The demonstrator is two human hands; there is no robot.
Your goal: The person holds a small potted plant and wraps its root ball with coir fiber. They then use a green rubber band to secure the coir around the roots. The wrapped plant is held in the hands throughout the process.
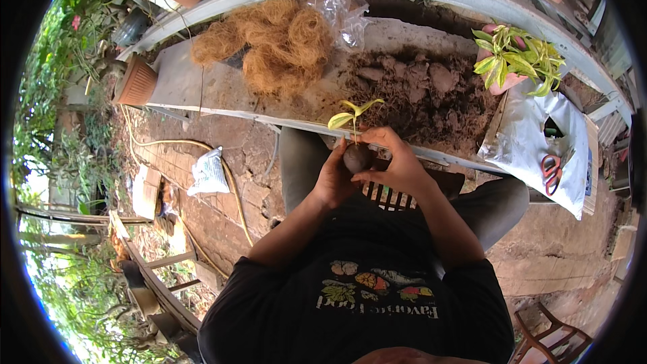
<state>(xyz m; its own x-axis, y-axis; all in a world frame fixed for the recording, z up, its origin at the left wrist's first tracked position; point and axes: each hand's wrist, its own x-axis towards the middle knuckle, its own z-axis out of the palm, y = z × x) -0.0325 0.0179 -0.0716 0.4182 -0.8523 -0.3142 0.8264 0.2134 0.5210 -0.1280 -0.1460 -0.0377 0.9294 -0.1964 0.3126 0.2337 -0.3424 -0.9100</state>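
A ball of dark soil (357, 157) with a small yellow-green leafy cutting (356, 114) standing up from it is held at the near edge of the table. My left hand (334, 176) grips the ball from the left, its thumb and fingers against the side. Around the right side curls my right hand (397, 159), with fingertips at the top near the stem and the thumb low on the ball. Beyond the hands lies a heap of dark, fibrous soil (419, 91) with flattened lumps. Orange-brown coconut fibre (283, 43) is piled at the back left of the table.
A potted variegated plant (520, 60) stands at the right end. Red-handled scissors (551, 174) lie on a white plastic bag (525, 131). Clear plastic (346, 20) rests beside the fibre; a terracotta-coloured pot (136, 80) is at the left end. A hose (232, 182) crosses the floor.
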